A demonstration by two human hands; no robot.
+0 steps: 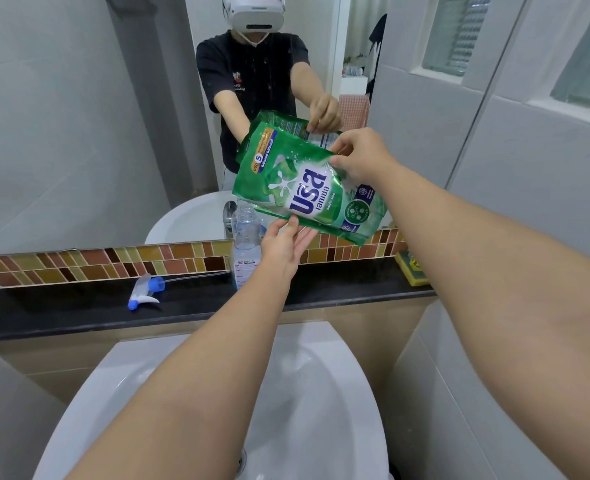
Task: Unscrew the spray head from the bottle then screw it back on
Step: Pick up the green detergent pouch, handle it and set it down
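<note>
**Refill pouch tipping over the open bottle, spray head waiting on the shelf**

The spray head (145,292) is already lying off the bottle, on its side on the dark shelf (61,313), with its thin tube running rightward along the tile strip toward the bottle (247,244). The bottle is standing upright on the same shelf, its neck open, just behind the left hand.

Both hands are holding a green pouch (307,192) tilted above that open neck. The right hand (359,159) is pinching the pouch's upper corner between thumb and fingers; the left hand (285,245) is cupping its lower edge with the fingers loosely curled under it, not closed tight. The pouch's low corner is hanging just over the bottle mouth, so this is probably a refill between the two halves of the task.

For screwing back on, the head is lying well to the left of both hands, and its long axis is running left to right along the shelf. The left hand is the nearer one; it would be reaching left and standing the head upright, tube down, before it meets the neck
</note>
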